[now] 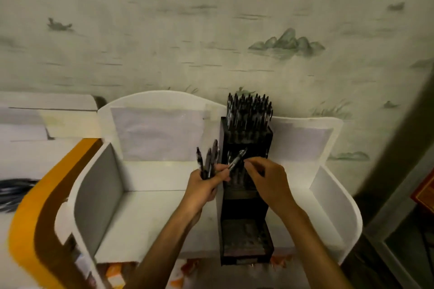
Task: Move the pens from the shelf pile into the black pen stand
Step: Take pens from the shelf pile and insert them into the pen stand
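The black pen stand [246, 204] is tiered and stands in the middle of a white shelf unit [150, 197]. Its back tier is packed with several dark pens [249, 112]. My left hand [206, 185] grips a small bunch of pens [209, 162] upright, just left of the stand. One more pen [237, 159] slants from that hand toward the stand's middle tier. My right hand [265, 178] hovers over the middle tier with its fingertips pinched at that slanted pen. A dark pile of pens [14, 192] lies blurred at the far left edge.
The white shelf unit has curved side walls [338, 197] and paper sheets [157, 134] against its back. An orange curved edge [25, 213] borders it on the left. A patterned wall [211, 30] rises close behind. White boxes [42, 119] sit at the left.
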`<state>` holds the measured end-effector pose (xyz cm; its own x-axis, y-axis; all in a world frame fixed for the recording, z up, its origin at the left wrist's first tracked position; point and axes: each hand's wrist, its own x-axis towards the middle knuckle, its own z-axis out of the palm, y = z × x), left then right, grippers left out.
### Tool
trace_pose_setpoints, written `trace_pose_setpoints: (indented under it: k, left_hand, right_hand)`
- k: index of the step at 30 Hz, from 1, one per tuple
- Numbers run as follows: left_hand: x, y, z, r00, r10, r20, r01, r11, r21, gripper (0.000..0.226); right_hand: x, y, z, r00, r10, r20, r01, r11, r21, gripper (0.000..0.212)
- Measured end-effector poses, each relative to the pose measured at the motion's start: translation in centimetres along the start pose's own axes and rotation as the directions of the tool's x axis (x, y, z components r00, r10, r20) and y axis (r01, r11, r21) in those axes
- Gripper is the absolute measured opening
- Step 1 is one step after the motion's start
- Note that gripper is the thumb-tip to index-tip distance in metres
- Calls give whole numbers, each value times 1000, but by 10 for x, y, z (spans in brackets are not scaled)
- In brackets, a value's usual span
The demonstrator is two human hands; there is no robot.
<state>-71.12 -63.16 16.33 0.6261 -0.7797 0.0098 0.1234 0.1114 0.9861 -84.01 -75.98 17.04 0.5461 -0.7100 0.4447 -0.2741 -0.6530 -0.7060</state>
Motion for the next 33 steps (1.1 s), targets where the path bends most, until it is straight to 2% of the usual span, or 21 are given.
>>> trace_pose_setpoints:
  k: [5, 9, 13, 15, 16, 19, 22, 26, 30, 33]
  left_hand:
    - [0, -5, 12, 999, -14, -31, 14, 1000, 15, 18]
    - [1, -7, 15, 999, 9, -32, -8, 999, 32, 22]
    - [4, -7, 17, 1000, 6, 2, -6, 1000, 4, 25]
    - [7, -9, 15, 1000, 4, -3, -4, 1000, 26, 29]
    - [9, -11, 13, 999, 2, -34, 0, 999, 44, 30]
    - [19, -18, 2, 985, -38, -169, 53, 995, 85, 31]
    - [23, -20, -3, 978, -81, -193, 90, 995, 36, 22]
    - [24, -21, -3, 979, -62, -196, 66, 998, 17, 23]
    - [24, -22, -6, 975, -16, -220, 22, 999, 25, 24]
    - [23, -23, -7, 970, 7, -245, -1, 1000, 21, 26]
  right_hand:
    - [9, 2, -2, 998, 0, 60, -14, 976, 218, 8]
    - [15, 3, -4, 995, 72, 63, -90, 926, 366, 9]
    - [21, -3, -1, 968, 219, 119, -248, 794, 556, 9]
    - [26, -5, -3, 951, 294, 96, -285, 715, 638, 11]
    - [28, -4, -5, 950, 306, 58, -269, 711, 650, 12]
    - [36, 6, -8, 977, 182, -113, -104, 866, 489, 6]
    - [41, 12, -6, 986, -8, -165, 50, 965, 256, 3]
    - [45, 13, 2, 981, -139, -138, 150, 986, 73, 9]
    - [46, 15, 10, 975, -192, -111, 196, 980, 24, 10]
    - [46, 16, 14, 980, -179, -88, 180, 984, 5, 13]
